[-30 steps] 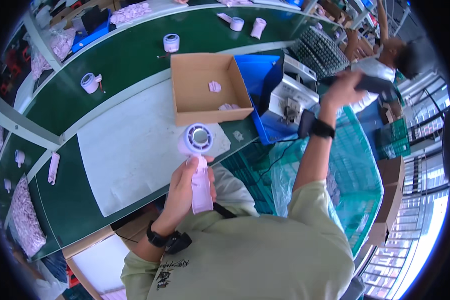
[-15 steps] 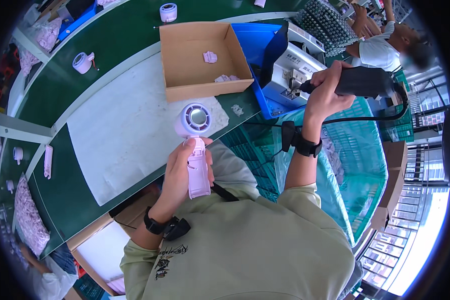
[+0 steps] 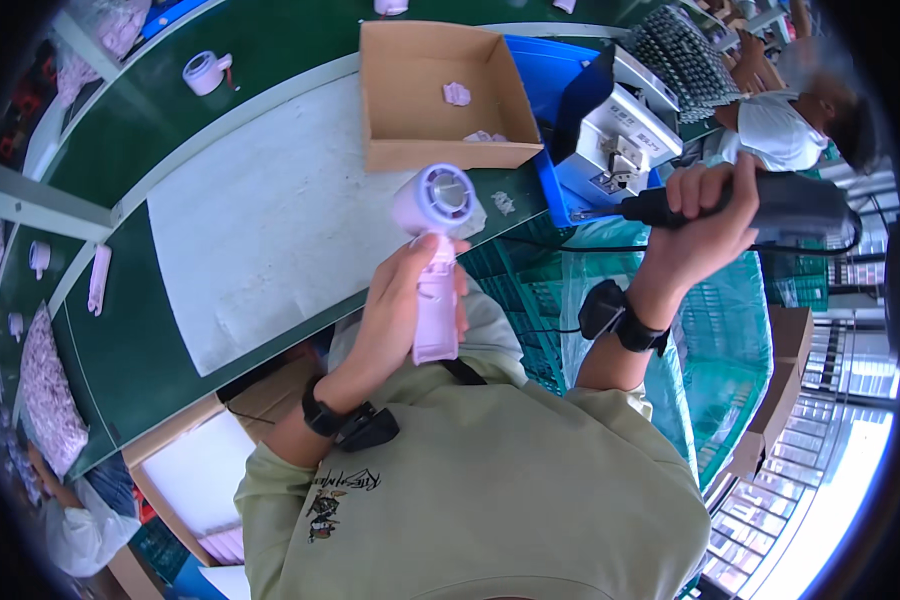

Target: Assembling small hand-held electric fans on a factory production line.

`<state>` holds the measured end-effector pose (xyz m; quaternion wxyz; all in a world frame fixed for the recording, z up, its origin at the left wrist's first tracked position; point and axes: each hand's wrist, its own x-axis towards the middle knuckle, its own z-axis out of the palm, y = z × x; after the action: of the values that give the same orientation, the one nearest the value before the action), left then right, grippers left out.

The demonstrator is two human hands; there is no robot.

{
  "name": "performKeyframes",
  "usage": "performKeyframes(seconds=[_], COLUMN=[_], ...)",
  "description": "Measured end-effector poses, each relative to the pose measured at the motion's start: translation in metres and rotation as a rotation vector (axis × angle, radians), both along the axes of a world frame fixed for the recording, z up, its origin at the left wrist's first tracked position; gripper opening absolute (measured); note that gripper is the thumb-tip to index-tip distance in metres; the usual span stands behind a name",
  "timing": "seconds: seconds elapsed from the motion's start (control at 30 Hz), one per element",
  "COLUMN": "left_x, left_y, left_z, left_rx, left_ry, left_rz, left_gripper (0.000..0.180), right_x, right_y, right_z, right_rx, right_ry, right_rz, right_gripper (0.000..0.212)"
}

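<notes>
My left hand [image 3: 395, 290] is closed around the handle of a lilac handheld fan [image 3: 436, 315], thumb near its neck. The fan's round purple head points away from me, and the handle's open inner side faces up. My right hand [image 3: 705, 222] grips a black corded electric screwdriver [image 3: 795, 205] held level. Its thin bit points left toward the fan, apart from it, over the near edge of a blue bin [image 3: 570, 205]. A white-and-grey screw feeder [image 3: 625, 135] stands in that bin, just beyond the bit.
A cardboard box [image 3: 450, 152] with a few pink pieces sits behind the fan. A white mat [image 3: 270, 220] covers part of the green bench. Another fan [image 3: 205, 73] lies on the far green surface. Teal lined crates [image 3: 715, 370] stand at right. Another person [image 3: 785, 130] works at far right.
The screwdriver's tip has come away from the front of the screw feeder, toward me. My left hand has brought the fan rightward, closer to the bit. The whole view has shifted slightly.
</notes>
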<state>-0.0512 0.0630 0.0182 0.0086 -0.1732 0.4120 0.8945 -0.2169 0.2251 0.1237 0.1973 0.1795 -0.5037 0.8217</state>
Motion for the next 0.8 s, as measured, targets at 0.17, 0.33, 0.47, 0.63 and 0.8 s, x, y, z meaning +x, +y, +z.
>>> performKeyframes(seconds=[0.17,0.33,0.47,0.63,0.8], left_x=[-0.022,-0.027,-0.024,-0.021,-0.022], left_y=[0.016,0.018,0.017,0.014,0.015], left_z=[0.007,0.014,0.013,0.014,0.014], left_rx=[-0.010,0.023,0.044,0.055,0.021], left_ry=[0.032,0.077,0.086,0.095,0.117], left_rz=[-0.015,-0.027,-0.017,0.009,-0.008], left_gripper=[0.048,0.049,0.049,0.049,0.049], right_x=[0.048,0.055,0.065,0.067,0.064], right_y=[-0.030,-0.043,-0.052,-0.062,-0.056], right_z=[0.004,0.006,0.002,-0.003,-0.001], right_rx=[-0.126,-0.133,-0.132,-0.123,-0.108], right_ry=[0.069,0.052,0.108,0.113,0.116], right_rz=[0.338,0.370,0.422,0.455,0.432], right_gripper=[0.017,0.022,0.022,0.023,0.022])
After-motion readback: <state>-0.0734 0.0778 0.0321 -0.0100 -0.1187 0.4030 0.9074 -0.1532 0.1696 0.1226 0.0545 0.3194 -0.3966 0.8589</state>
